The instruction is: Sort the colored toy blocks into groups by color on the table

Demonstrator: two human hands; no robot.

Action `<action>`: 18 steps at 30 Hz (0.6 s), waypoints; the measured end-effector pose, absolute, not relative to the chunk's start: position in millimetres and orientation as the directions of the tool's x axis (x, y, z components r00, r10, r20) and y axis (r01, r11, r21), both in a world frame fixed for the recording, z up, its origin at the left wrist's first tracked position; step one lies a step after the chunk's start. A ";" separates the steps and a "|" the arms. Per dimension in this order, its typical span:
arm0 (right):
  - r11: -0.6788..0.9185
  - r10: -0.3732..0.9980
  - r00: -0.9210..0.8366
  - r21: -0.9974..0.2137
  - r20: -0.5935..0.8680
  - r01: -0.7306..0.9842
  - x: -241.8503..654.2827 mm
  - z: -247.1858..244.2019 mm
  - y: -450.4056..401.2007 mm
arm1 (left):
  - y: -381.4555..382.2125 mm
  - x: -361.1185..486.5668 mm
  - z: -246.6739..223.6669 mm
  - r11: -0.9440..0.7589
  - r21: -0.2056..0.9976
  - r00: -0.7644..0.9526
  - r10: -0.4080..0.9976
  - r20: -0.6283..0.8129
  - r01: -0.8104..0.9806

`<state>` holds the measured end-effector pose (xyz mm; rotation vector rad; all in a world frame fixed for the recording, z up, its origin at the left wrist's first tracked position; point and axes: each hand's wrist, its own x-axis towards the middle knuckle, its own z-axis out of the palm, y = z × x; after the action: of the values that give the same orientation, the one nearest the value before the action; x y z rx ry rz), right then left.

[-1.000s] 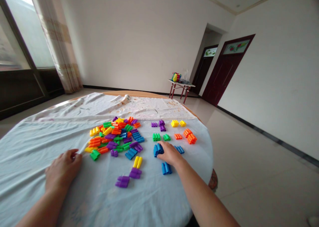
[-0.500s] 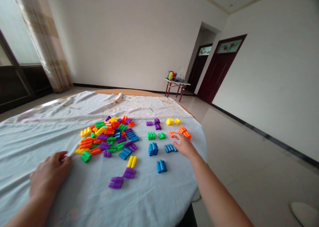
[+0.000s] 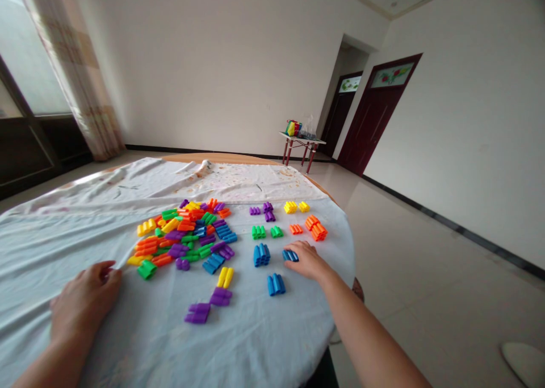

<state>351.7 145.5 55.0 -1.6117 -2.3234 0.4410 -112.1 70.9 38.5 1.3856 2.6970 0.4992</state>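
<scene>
On the right of the head view, my right hand [image 3: 307, 260] has its thumb and fingers closed around a blue toy block [image 3: 290, 255] of joined tubes, which lies on the cloth. Two more blue blocks, a stacked one [image 3: 261, 255] and a three-tube one [image 3: 276, 284], sit to its left. Just beyond the hand are a small orange block [image 3: 296, 229] and a larger orange cluster [image 3: 315, 228]. My left hand [image 3: 87, 294] rests on the cloth at the left, fingers loosely bent and apart, holding nothing. Nearest to it is a green block [image 3: 147, 268].
A mixed pile of coloured blocks [image 3: 187, 234] covers the table's middle left. Purple [image 3: 198, 313] and yellow [image 3: 226, 276] blocks lie in front of it. Green [image 3: 258, 232], purple [image 3: 268, 207] and yellow [image 3: 290, 207] groups stand at the right. The cloth [image 3: 162, 342] is wrinkled.
My right hand has moved back toward me from the small orange block and come around the blue block. The orange block stays on the cloth. My left hand has hardly moved.
</scene>
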 end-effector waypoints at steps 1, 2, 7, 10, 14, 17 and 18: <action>0.336 0.937 -0.344 -0.403 0.054 0.851 353.0 54.7 144.4 | 70.5 -112.3 38.5 0.542 0.316 -0.592 0.801 0.087 0.779; 0.337 0.937 -0.345 -0.405 0.054 0.850 354.0 54.6 143.4 | 70.3 -112.5 38.2 0.541 0.316 -0.592 0.801 0.089 0.779; 0.368 0.930 -0.334 -0.458 0.157 0.809 352.0 60.1 136.0 | 71.4 -113.2 36.3 0.539 0.308 -0.590 0.802 0.098 0.784; 0.436 0.897 -0.396 -0.542 0.196 0.719 347.6 66.5 123.7 | 72.6 -112.3 36.9 0.554 0.295 -0.599 0.796 0.088 0.779; 0.485 0.824 -0.560 -0.610 0.080 0.627 340.6 67.7 103.7 | 72.4 -109.0 40.1 0.559 0.295 -0.601 0.796 0.069 0.775; 0.522 0.792 -0.608 -0.573 0.052 0.632 333.0 63.1 95.7 | 71.2 -107.1 42.2 0.562 0.297 -0.604 0.794 0.067 0.772; 0.529 0.791 -0.609 -0.559 0.053 0.638 330.0 61.5 94.7 | 71.1 -107.3 42.3 0.562 0.297 -0.604 0.794 0.067 0.772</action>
<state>330.0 94.7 61.5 -1.1912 -2.4707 0.7220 -107.3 71.1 42.3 1.3604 2.7108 0.4598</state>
